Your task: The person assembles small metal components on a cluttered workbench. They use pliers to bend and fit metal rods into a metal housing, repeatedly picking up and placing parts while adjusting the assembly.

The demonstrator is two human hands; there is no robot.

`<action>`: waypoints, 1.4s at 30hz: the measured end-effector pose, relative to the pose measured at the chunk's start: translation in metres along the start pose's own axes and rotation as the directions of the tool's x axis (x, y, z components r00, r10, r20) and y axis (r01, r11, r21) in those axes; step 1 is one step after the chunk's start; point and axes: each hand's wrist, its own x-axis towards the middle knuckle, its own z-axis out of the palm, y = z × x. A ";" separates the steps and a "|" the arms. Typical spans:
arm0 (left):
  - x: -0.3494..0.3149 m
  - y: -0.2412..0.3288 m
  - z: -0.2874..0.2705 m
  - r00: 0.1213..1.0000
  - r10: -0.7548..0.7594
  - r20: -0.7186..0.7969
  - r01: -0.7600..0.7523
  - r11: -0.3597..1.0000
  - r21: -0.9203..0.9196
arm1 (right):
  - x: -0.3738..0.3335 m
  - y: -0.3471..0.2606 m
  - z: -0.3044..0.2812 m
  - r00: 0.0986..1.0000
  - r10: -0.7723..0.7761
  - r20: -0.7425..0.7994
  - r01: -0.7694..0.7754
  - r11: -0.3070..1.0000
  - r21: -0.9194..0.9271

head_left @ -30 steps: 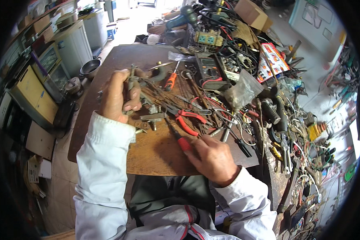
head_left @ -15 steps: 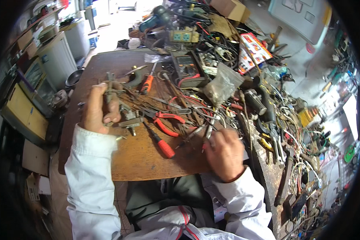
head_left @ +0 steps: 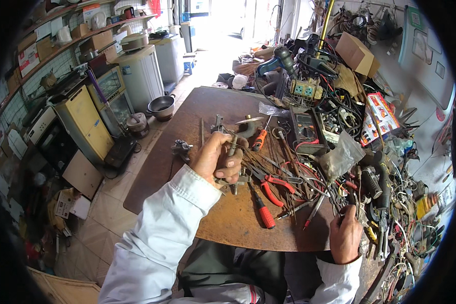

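Note:
My left hand (head_left: 220, 161) is closed around a greyish metal fitting (head_left: 232, 147) with short projecting ends, held over the left-middle of the wooden table (head_left: 172, 200). The fingers cover much of it. At the table's right front, my right hand (head_left: 345, 237) is closed, thumb and fingers together; what it holds, if anything, cannot be made out. Between the hands lie red-handled pliers (head_left: 273, 191), a red-handled screwdriver (head_left: 265, 215) and a thin red-tipped probe (head_left: 313, 214). Left of my left hand sits a small dark metal part (head_left: 181, 149).
Farther back lie an orange-handled screwdriver (head_left: 259, 140), a multimeter (head_left: 305, 122) and a clear plastic bag (head_left: 341, 156). Tangled wires and tools (head_left: 395, 218) crowd the right side. A black pan (head_left: 161, 107) stands beyond the table's left edge, near old cabinets (head_left: 88, 119).
The view has swung left, so the table appears farther right. My left hand has moved rightward over the table with the metal fitting. My right hand, blurred before, has come slightly nearer me.

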 end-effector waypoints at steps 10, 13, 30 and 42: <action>0.003 -0.012 0.007 0.994 -0.110 0.021 0.109 0.994 0.031 | 0.032 -0.061 0.009 0.932 -0.363 0.019 0.293 0.780 0.553; 0.002 -0.011 0.002 0.995 -0.086 0.056 0.085 0.996 0.018 | 0.053 -0.064 0.027 0.913 -0.406 0.035 0.310 0.748 0.587; 0.002 -0.016 0.011 0.984 -0.150 -0.097 0.168 0.962 0.217 | 0.082 -0.051 0.061 0.869 -0.491 -0.059 0.437 0.707 0.555; 0.002 -0.022 0.016 0.976 -0.137 -0.170 0.182 0.939 0.292 | 0.082 -0.040 0.062 0.863 -0.506 0.004 0.421 0.722 0.549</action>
